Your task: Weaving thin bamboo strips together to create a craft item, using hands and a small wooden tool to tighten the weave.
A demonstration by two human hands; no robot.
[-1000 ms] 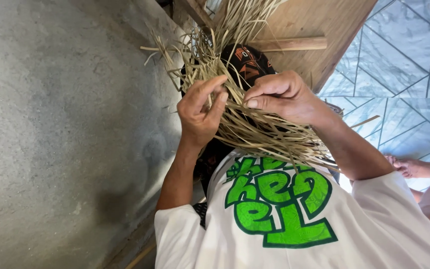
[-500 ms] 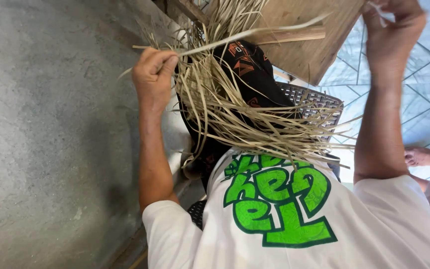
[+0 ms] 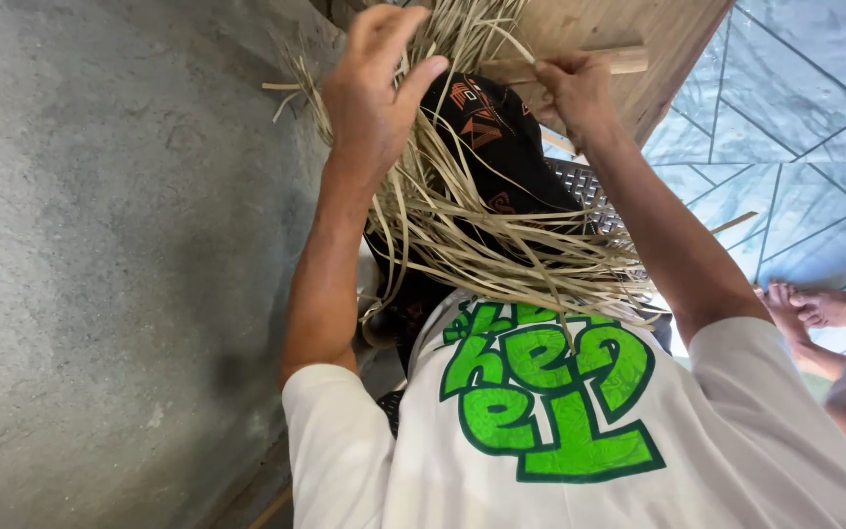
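Left hand (image 3: 374,93) spread loose among dry straw strips (image 3: 482,245); right hand (image 3: 572,90) pinching one strip, separating it from bundle.

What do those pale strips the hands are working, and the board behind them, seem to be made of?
The strips look like dried plant fibre, perhaps palm leaf or split reed: straw-coloured, matt, flat, narrow and bending freely. The board looks like unfinished wood, light brown with visible grain.
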